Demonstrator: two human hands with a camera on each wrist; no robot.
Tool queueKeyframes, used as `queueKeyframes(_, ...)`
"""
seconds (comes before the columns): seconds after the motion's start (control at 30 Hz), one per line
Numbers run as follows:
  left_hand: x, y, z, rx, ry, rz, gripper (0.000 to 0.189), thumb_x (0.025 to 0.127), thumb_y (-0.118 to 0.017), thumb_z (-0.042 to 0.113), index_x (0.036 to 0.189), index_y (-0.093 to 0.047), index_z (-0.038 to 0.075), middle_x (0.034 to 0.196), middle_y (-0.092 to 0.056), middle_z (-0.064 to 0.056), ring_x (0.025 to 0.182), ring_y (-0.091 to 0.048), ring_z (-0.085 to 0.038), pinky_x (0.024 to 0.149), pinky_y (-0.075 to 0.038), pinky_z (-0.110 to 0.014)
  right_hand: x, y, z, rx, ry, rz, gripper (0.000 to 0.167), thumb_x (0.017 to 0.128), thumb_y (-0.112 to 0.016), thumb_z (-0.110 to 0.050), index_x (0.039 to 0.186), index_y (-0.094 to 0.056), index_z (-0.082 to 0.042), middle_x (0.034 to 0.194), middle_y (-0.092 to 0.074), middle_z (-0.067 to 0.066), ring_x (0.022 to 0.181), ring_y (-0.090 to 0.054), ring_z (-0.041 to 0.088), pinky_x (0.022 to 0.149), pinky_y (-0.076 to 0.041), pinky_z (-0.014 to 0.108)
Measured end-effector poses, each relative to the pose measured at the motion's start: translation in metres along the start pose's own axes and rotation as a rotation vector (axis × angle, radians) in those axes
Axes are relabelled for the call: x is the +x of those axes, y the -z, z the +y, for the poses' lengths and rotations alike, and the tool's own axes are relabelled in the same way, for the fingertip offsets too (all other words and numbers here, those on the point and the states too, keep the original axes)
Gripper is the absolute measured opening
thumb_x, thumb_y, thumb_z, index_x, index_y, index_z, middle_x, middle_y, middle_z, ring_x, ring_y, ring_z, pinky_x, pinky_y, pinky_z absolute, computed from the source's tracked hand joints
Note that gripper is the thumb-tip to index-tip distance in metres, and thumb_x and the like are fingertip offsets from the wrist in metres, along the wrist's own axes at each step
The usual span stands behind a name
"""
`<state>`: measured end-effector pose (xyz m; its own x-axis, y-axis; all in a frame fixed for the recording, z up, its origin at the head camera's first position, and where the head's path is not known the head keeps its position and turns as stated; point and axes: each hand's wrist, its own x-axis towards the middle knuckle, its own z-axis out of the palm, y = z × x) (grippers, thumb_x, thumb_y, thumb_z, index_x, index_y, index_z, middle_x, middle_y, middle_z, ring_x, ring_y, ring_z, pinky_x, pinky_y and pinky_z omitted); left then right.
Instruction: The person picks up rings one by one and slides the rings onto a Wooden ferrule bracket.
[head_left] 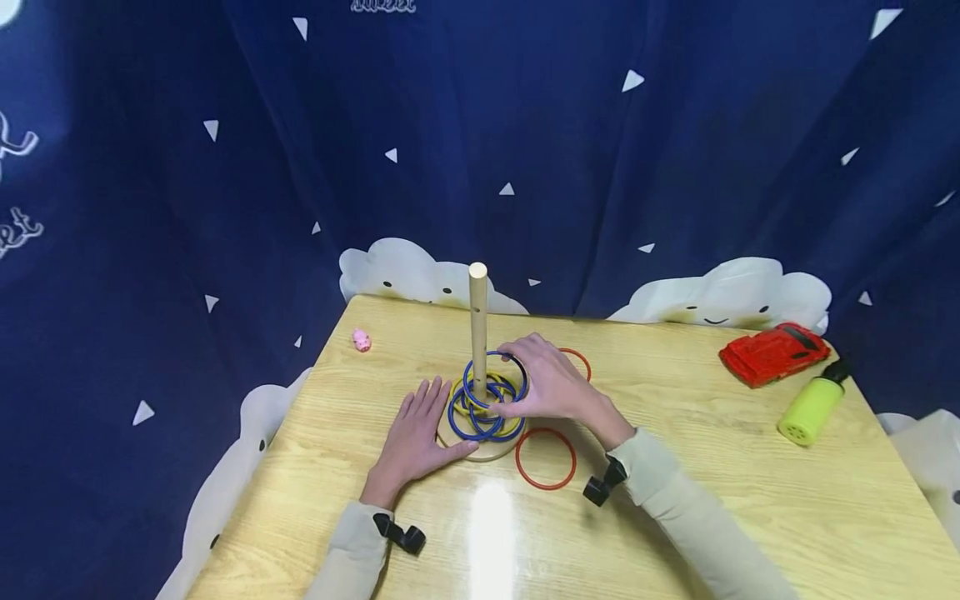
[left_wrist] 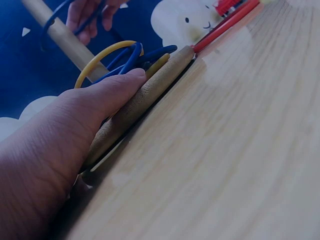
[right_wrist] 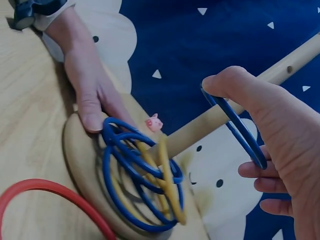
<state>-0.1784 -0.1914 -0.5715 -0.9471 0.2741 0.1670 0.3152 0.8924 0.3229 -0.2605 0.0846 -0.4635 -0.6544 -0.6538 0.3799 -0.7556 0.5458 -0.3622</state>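
Observation:
A wooden pole [head_left: 478, 325] stands upright on a round wooden base [right_wrist: 75, 150]. Blue rings [right_wrist: 109, 182] and yellow rings [right_wrist: 166, 172] lie in a tangled heap around the pole's foot. My right hand [head_left: 555, 383] pinches a blue ring [right_wrist: 257, 156] between thumb and fingers. That ring encircles the pole and is held above the heap in the right wrist view. At the base's left side rests my left hand [head_left: 415, 442], fingers straight, its thumb along the rim near the rings.
One red ring [head_left: 518, 461] lies on the table right of the base, another red ring [head_left: 588, 367] behind my right hand. A small pink pig [head_left: 362, 340] sits at the far left. A red toy car [head_left: 772, 354] and a yellow-green bottle-shaped object [head_left: 810, 412] lie far right.

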Motion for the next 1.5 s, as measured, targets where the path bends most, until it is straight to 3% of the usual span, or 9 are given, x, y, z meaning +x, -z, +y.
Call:
queueKeyframes(0.37,0.0,-0.002,-0.001,-0.003,0.008,-0.003,0.119,0.083,-0.055,0.087,0.168,-0.02,0.012,0.173,-0.021,-0.012,0.161,-0.015,-0.034,0.13,-0.014,-0.052,-0.008,-0.021,0.003,0.013,-0.022,-0.039,0.091,0.068,-0.082,-0.074,0.132,-0.065,-0.01,0.121,-0.068,0.004,0.114,-0.055,0.02,0.095,-0.052,0.042)
queueKeyframes(0.53,0.0,-0.002,-0.001,-0.003,0.012,-0.013,0.12,0.083,-0.055,0.087,0.168,-0.02,0.011,0.173,-0.02,-0.012,0.161,-0.015,-0.034,0.13,-0.013,-0.051,-0.016,-0.025,0.007,0.025,-0.022,-0.073,0.093,0.071,-0.083,-0.068,0.136,-0.064,-0.004,0.132,-0.066,0.01,0.123,-0.055,0.026,0.105,-0.048,0.046)
queueKeyframes(0.7,0.001,-0.002,-0.002,0.004,0.017,-0.025,0.12,0.083,-0.054,0.087,0.168,-0.018,0.012,0.174,-0.019,-0.011,0.161,-0.013,-0.032,0.13,-0.012,-0.05,-0.032,-0.027,0.011,0.047,-0.055,-0.093,0.1,0.074,-0.084,-0.065,0.146,-0.056,-0.001,0.143,-0.059,0.014,0.133,-0.052,0.03,0.113,-0.044,0.052)
queueKeyframes(1.03,0.001,-0.002,-0.003,0.005,0.029,-0.044,0.12,0.083,-0.055,0.087,0.169,-0.015,0.013,0.174,-0.016,-0.01,0.161,-0.011,-0.031,0.13,-0.01,-0.049,-0.074,-0.028,0.011,0.166,-0.119,-0.048,0.09,0.079,-0.086,-0.056,0.148,-0.055,-0.007,0.145,-0.059,0.009,0.139,-0.05,0.031,0.115,-0.04,0.055)
queueKeyframes(1.2,0.001,-0.002,-0.003,0.01,0.025,-0.047,0.12,0.083,-0.054,0.087,0.169,-0.015,0.013,0.174,-0.016,-0.01,0.161,-0.012,-0.031,0.13,-0.011,-0.049,-0.094,-0.03,0.011,0.172,-0.137,-0.051,0.093,0.081,-0.083,-0.058,0.151,-0.052,-0.005,0.149,-0.056,0.011,0.142,-0.047,0.034,0.116,-0.038,0.059)
queueKeyframes(1.5,0.001,-0.001,-0.003,0.003,0.027,-0.046,0.12,0.083,-0.054,0.087,0.169,-0.015,0.013,0.175,-0.015,-0.01,0.162,-0.011,-0.031,0.13,-0.009,-0.048,-0.116,-0.035,0.015,0.167,-0.168,-0.046,0.095,0.08,-0.083,-0.061,0.151,-0.052,-0.005,0.149,-0.056,0.009,0.14,-0.048,0.029,0.116,-0.04,0.054)
